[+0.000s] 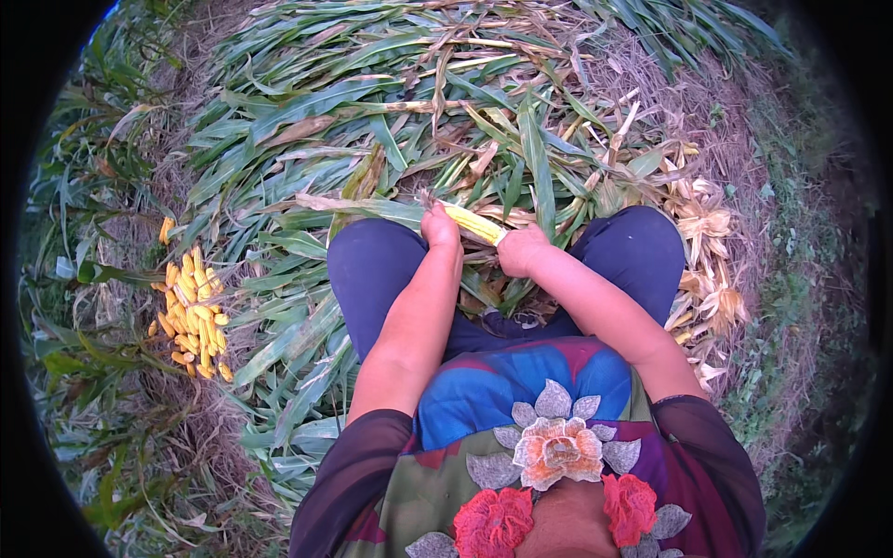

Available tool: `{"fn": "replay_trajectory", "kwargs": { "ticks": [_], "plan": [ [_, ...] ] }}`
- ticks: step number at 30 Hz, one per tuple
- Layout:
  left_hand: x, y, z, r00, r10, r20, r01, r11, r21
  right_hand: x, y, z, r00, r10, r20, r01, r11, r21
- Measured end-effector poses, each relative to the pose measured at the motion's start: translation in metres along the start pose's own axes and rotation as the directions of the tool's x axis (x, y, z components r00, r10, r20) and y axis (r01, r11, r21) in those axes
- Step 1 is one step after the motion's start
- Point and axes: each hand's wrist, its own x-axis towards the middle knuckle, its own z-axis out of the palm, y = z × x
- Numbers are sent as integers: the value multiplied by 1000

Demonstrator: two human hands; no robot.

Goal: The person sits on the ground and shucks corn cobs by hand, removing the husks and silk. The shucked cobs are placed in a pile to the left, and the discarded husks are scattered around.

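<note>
Between my knees I hold a bare yellow ear of corn (474,223), slanting down from left to right. My left hand (441,227) is closed around its upper end, where a tuft of dry silk or husk sticks out. The lower end goes into my right hand (522,250), whose fingers are wrapped about it. What lies inside the right fist is hidden. Cut corn stalks (391,104) with green and browning leaves lie right under and beyond both hands.
A pile of husked corn ears (195,314) lies on the ground at left, with a stray ear (166,230) above it. Dry pale husks (704,230) are heaped beside my right knee. Standing corn plants (77,209) edge the left; low weeds (788,279) grow at right.
</note>
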Motion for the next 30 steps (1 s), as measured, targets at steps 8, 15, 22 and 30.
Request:
{"fn": "replay_trajectory", "kwargs": {
  "ticks": [8,15,22,30],
  "plan": [
    [4,-1,-9,987,74,143,-75,997,7,-16,10,-17,990,102,-101,-47,894,446],
    [-30,23,-3,950,-137,281,187,969,-161,10,7,11,927,250,-281,0,748,664],
    [-35,22,-10,872,-175,457,338,891,-303,22,18,26,802,376,-464,179,590,788],
    [-70,52,-6,731,165,662,18,965,-261,77,50,41,798,592,-118,321,-250,914]
  ]
}}
